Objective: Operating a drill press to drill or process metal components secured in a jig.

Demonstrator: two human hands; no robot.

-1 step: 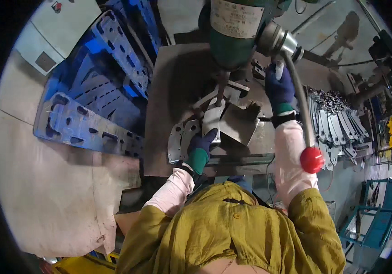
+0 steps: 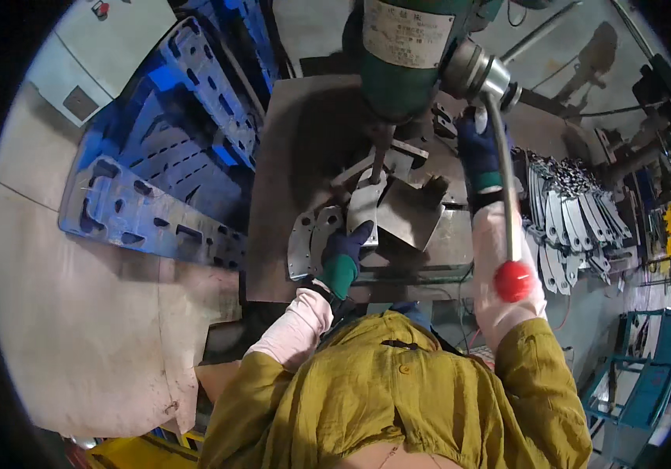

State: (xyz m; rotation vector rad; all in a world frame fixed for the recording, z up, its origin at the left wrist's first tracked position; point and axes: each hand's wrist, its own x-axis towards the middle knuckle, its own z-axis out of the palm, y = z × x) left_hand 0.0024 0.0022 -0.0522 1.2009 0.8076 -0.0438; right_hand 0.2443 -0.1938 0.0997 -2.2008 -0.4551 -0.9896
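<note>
While the worktable (image 2: pixel 296 141) spreads below, a green drill press (image 2: pixel 399 87) overhangs it; red-knobbed lever (image 2: pixel 509 211) slants down; right hand (image 2: pixel 476 152) beside lever, can't tell finger state; left hand (image 2: pixel 341 254), fingers clamped on metal plate (image 2: pixel 363 205) under drill bit (image 2: pixel 383 144).

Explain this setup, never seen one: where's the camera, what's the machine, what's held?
A fisheye camera on the worker's head looks down, so straight edges bend. The green machine looks like a drill press; its bit points down at a metal plate. The gloved left hand holds that plate's near end. The gloved right hand is up behind the red-knobbed lever; its grip is unclear. Two similar plates lie on the table.
</note>
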